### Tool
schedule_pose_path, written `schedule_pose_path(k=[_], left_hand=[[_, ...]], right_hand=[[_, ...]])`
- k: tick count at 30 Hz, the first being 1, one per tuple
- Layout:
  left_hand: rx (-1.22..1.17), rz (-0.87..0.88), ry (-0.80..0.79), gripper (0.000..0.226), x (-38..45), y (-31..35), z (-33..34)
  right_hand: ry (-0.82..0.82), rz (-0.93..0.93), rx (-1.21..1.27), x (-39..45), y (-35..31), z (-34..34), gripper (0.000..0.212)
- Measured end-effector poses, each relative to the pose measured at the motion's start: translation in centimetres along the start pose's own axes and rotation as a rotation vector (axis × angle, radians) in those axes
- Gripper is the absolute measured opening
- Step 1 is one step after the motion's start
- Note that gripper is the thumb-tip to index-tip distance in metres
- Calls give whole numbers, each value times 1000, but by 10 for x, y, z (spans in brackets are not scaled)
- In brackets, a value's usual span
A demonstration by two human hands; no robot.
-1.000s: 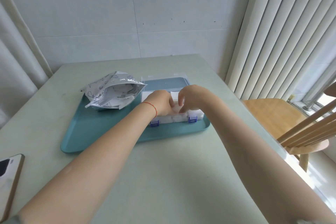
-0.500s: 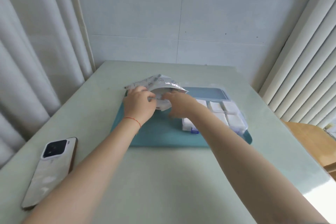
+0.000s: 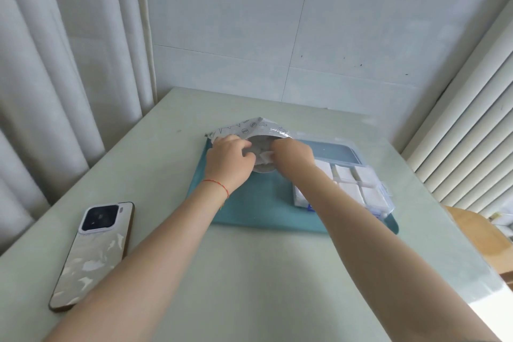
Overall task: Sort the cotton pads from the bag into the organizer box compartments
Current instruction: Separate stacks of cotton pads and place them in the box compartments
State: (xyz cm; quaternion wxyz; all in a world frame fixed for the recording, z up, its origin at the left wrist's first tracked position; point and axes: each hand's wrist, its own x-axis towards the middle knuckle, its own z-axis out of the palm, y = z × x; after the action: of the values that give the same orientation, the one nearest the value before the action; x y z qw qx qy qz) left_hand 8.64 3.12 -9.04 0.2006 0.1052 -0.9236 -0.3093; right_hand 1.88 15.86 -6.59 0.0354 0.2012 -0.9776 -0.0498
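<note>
At the tray's [image 3: 249, 211] ten o'clock, the left hand [image 3: 229, 159] grips the foil bag's [image 3: 249, 126] mouth; the right hand [image 3: 291, 151] pinches a cotton pad [image 3: 265, 158] there. Light and soft, it is best taken by an edge. The organizer box [image 3: 372, 194] lies at three o'clock.

Tray [image 3: 249, 214] sits centrally on worktop [image 3: 249, 286]. Bag [image 3: 251, 126] on tray's far left; organizer box [image 3: 369, 191] on tray's right. Phone [image 3: 93, 254] on worktop, near left of tray.
</note>
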Motion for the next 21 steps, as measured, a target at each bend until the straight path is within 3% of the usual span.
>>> schedule_pose_path(k=[4, 8, 11, 18, 21], left_hand=[[-20, -13, -13, 37, 0, -1, 2], [-76, 30, 133, 26, -6, 1, 8], [-130, 64, 239, 17, -12, 7, 10], [-233, 27, 151, 15, -18, 21, 7], [-510, -132, -2, 14, -16, 31, 3]], right_hand=[[199, -1, 318, -8, 13, 4, 20], [298, 61, 738, -16, 25, 6, 15], [257, 114, 958, -22, 32, 4, 15], [153, 186, 1361, -33, 49, -4, 12], [80, 111, 1512, -40, 54, -11, 20]])
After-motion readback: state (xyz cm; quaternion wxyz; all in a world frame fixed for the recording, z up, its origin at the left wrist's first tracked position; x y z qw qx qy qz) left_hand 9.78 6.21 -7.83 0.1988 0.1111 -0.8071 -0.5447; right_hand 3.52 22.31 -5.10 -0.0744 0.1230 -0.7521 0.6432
